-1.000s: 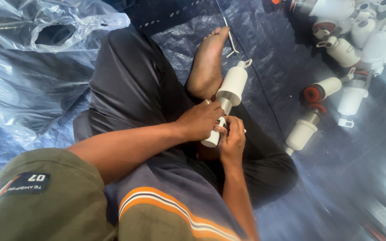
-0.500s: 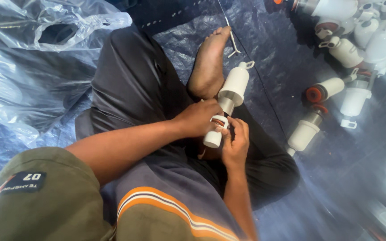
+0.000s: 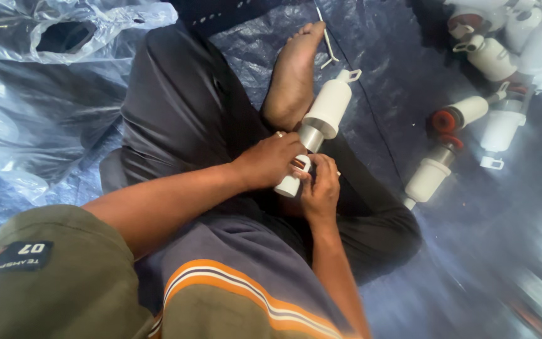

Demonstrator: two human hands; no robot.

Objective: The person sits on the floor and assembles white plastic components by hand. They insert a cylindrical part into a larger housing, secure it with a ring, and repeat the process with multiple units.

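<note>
I see the left hand and right hand both clenched around the white cylindrical part held over the lap — beside the bare foot. Farther right, more white parts lie on blue tarp.

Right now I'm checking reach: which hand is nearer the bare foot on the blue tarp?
Left. The left hand lies just below the bare foot; the right hand sits lower, farther away.
</note>
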